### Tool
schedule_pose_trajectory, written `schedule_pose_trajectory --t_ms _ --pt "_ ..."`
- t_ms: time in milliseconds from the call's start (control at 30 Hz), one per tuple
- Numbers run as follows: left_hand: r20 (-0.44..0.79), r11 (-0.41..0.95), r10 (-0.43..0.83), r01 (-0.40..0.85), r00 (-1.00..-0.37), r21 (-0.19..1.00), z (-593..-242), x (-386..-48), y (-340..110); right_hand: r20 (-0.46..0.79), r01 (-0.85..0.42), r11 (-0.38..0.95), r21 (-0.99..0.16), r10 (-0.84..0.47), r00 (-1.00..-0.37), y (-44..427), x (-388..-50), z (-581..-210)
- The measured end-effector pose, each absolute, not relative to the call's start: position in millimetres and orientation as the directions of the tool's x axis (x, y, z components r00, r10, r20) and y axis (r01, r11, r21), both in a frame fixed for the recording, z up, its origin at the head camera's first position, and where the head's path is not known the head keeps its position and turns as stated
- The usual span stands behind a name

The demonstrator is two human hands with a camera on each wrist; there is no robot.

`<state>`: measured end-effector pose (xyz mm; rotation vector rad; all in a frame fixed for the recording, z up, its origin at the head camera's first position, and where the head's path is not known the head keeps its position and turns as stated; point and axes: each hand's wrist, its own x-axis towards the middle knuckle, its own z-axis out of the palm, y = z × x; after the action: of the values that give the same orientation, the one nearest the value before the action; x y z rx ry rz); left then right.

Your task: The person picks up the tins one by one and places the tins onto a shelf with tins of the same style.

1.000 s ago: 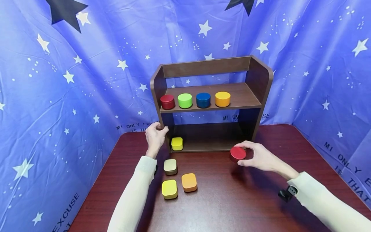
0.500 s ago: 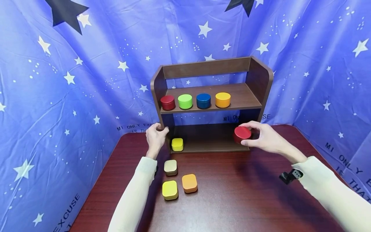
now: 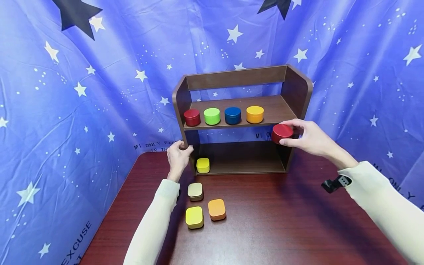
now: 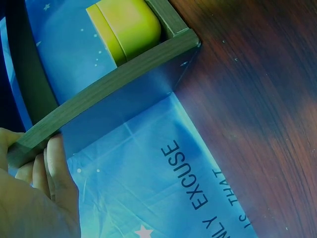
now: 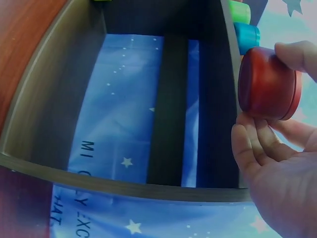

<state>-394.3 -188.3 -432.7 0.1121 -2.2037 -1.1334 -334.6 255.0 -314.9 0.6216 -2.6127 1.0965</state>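
The right hand [image 3: 313,138] pinches a round red tin [image 3: 282,134] between thumb and fingers, in the air before the right end of the brown shelf unit [image 3: 245,124]. In the right wrist view the red tin [image 5: 270,84] is beside the upper board's edge. The left hand [image 3: 178,156] grips the unit's left side panel; the left wrist view shows fingers and thumb on either side of that panel [image 4: 99,94]. On the upper board stand a dark red tin [image 3: 192,117], a green tin [image 3: 212,116], a blue tin [image 3: 233,115] and a yellow-orange tin [image 3: 254,114].
A square yellow tin [image 3: 203,165] sits at the left of the lower board. In front, on the dark red table [image 3: 258,217], lie a cream square tin [image 3: 195,191], a yellow one [image 3: 194,217] and an orange one [image 3: 216,209]. A starry blue curtain [image 3: 109,92] hangs behind.
From low in front of the unit, the right hand has raised the red tin and carried it slightly rightward, near upper-board height. The left hand stays at the side panel.
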Motion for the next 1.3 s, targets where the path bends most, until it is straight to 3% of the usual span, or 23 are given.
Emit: schedule_pose_trajectory --t_ms 633,1300 --pt "0.506 0.624 -0.351 0.206 -0.788 0.754 -432.4 -394.3 -188.2 0.322 -0.338 0.663 -0.668 -0.152 -0.935 244.6 -346.6 -293.1" --pt "0.499 0.612 -0.35 0.209 -0.793 0.762 -432.3 -393.4 -188.8 0.476 -0.309 0.767 -0.562 -0.005 -0.879 216.9 -359.4 -286.9"
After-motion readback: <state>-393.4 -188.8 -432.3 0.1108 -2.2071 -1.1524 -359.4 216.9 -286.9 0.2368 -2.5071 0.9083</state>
